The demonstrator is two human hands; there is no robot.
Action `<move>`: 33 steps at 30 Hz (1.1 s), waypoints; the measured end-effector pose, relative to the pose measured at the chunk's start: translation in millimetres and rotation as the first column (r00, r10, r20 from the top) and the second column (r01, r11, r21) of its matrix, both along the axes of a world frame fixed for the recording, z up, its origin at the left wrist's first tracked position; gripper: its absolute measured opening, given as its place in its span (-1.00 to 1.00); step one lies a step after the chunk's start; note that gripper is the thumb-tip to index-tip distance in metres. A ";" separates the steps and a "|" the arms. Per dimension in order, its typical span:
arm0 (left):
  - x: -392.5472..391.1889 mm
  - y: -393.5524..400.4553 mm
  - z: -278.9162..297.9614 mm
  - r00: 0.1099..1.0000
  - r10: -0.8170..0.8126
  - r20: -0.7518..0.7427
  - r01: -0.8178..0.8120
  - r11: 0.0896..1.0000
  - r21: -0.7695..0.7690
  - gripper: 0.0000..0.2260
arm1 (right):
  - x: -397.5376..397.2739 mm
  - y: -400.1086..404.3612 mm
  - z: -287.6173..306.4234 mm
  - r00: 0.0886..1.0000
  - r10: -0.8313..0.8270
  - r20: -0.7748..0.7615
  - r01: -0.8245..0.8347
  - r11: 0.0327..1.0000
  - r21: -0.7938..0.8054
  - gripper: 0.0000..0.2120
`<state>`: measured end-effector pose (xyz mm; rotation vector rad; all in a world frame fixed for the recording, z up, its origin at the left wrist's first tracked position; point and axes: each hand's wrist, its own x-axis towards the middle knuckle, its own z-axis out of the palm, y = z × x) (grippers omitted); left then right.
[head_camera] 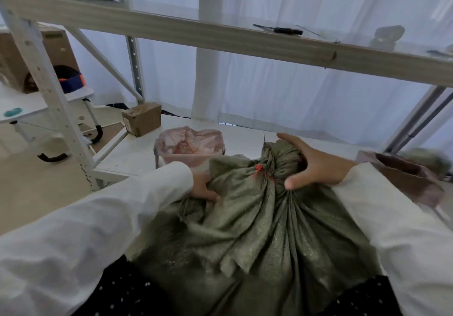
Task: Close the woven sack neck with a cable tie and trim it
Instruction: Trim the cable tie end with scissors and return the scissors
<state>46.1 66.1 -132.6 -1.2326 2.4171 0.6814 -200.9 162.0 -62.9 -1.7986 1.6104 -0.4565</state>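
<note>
The right hand (316, 166) grips the gathered neck of the olive woven sack (257, 217) just beside the orange cable tie (260, 170); the left hand (203, 188) clutches a fold lower left

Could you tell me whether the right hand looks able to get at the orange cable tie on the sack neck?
Probably yes: the right hand grips the sack neck just beside the cable tie, which lies uncovered.

backdrop – white sheer curtains (294, 82), daylight through them | white metal shelving (171, 31) above and beyond the hands – pale floor (36, 193) left of the left hand | folding table (49, 104) far left
</note>
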 end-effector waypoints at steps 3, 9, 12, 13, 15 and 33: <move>-3.4 -14.6 -0.5 0.997 0.021 -0.068 -0.032 0.987 -0.158 -0.61 | -0.8 -2.1 -28.4 0.945 -0.188 -0.269 0.113 0.956 -0.270 0.06; -14.6 -11.6 1.9 0.971 0.072 -0.227 -0.100 0.988 -0.115 -0.54 | 16.3 3.9 -17.3 0.907 -0.416 0.060 0.386 0.769 -0.510 -0.27; -32.7 2.7 22.8 0.932 0.132 -0.338 -0.148 0.989 -0.021 -0.61 | 7.8 14.3 12.6 0.819 -0.501 0.279 0.560 0.598 -0.573 -0.33; -38.4 9.1 31.7 0.918 0.147 -0.368 -0.153 0.988 0.014 -0.62 | 0.9 16.1 22.4 0.774 -0.527 0.352 0.623 0.529 -0.577 -0.34; -47.6 13.9 43.0 0.911 0.116 -0.396 -0.136 0.990 -0.024 -0.63 | -8.4 24.0 42.4 0.721 -0.525 0.452 0.680 0.411 -0.607 -0.32; -75.6 6.8 -8.7 0.979 -0.180 -0.095 0.179 0.984 -0.021 -0.18 | -109.7 64.1 -12.8 0.357 -0.932 0.068 0.898 0.323 -0.298 -0.29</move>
